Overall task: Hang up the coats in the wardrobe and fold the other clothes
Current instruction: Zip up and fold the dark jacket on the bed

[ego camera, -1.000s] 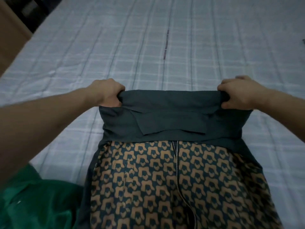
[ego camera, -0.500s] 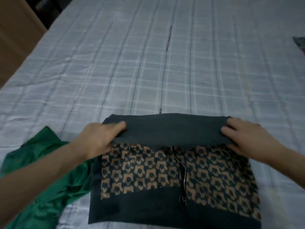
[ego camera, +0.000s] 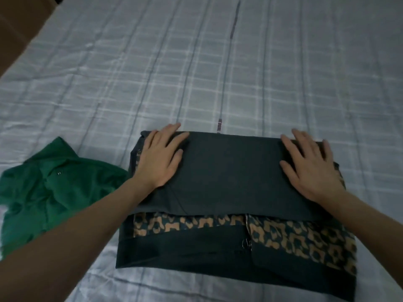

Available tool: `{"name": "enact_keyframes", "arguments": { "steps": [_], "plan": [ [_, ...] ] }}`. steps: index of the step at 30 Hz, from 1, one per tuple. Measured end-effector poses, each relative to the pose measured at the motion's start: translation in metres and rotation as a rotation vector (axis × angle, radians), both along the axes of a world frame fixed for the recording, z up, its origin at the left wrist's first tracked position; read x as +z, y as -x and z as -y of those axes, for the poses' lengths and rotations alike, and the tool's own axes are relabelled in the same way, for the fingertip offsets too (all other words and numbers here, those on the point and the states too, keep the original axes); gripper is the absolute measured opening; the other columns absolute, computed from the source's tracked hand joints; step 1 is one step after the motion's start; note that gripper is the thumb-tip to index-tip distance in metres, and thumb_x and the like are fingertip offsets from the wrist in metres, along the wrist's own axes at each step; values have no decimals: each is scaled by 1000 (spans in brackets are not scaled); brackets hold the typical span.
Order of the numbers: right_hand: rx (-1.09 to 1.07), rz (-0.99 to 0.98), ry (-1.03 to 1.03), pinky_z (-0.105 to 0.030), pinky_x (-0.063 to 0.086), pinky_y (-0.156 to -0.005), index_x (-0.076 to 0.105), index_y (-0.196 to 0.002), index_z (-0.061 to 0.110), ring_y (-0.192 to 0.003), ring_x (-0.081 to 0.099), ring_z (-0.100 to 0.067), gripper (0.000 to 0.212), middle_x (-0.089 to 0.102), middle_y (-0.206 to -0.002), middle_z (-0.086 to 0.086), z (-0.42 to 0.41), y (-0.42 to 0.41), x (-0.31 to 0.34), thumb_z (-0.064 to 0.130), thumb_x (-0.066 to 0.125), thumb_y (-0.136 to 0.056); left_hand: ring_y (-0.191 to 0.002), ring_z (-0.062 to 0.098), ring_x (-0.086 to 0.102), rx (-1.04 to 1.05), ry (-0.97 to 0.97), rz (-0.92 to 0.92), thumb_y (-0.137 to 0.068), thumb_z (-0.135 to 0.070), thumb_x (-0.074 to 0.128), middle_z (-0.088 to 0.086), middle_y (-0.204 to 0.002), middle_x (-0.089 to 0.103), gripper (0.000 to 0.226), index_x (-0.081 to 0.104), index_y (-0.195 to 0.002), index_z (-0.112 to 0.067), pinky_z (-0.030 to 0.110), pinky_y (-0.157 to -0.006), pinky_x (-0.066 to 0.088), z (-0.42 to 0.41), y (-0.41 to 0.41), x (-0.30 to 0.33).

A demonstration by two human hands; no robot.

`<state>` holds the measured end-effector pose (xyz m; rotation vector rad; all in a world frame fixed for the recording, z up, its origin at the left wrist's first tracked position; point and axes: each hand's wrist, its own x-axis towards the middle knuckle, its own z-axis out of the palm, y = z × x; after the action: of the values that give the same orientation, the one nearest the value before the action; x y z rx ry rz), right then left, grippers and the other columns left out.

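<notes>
A dark teal garment (ego camera: 231, 171) with a tan patterned panel and a zip lies folded on the bed, its plain upper flap laid over the pattern. My left hand (ego camera: 159, 158) rests flat on the flap's left end, fingers straight. On the right end my right hand (ego camera: 311, 168) presses flat in the same way. A crumpled green garment (ego camera: 52, 188) lies on the bed to the left, beside my left forearm.
The bed is covered by a pale blue checked sheet (ego camera: 218, 73) that stretches far ahead and to both sides. A brown wooden piece of furniture (ego camera: 19, 25) stands at the upper left corner.
Both hands have let go of the flap's edge they gripped and now lie flat on top of it. The flap has come down over the patterned panel toward me.
</notes>
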<state>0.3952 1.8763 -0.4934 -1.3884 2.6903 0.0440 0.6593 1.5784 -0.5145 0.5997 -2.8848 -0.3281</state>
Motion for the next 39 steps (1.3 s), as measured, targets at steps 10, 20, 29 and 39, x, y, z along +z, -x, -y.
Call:
{"name": "enact_keyframes", "arguments": {
  "steps": [10,20,29,39],
  "plan": [
    [-75,67,-391,-57,8,-113,4,-152,36,-140,23,-25,83,24,-155,-1,20,48,5,58,49,-86,-147,22,15,-12,-108,426,-75,-59,41,-1,-161,17,83,19,-152,-36,44,-119,0,53,16,-7],
    [111,217,-395,-42,52,-80,45,-102,29,-86,56,-22,27,61,-101,-6,40,70,99,29,67,-85,-92,26,59,-131,-21,583,-84,-25,60,1,-95,61,22,56,-106,-28,34,-65,44,52,55,88],
    [357,-1,22,-38,53,-57,59,-100,17,-77,61,-29,54,59,-89,-5,-59,-6,150,20,88,-54,-64,24,59,-339,122,174,-70,-17,64,-1,-76,59,25,50,-91,-20,27,-49,37,-19,-64,147],
    [383,219,-237,-26,44,-49,53,-98,25,-71,61,-19,86,53,-98,-3,-182,-131,48,32,91,-21,-81,12,62,-367,33,707,-58,-44,79,-12,-98,62,74,41,-120,-30,27,-66,49,-135,-180,72]
  ]
}}
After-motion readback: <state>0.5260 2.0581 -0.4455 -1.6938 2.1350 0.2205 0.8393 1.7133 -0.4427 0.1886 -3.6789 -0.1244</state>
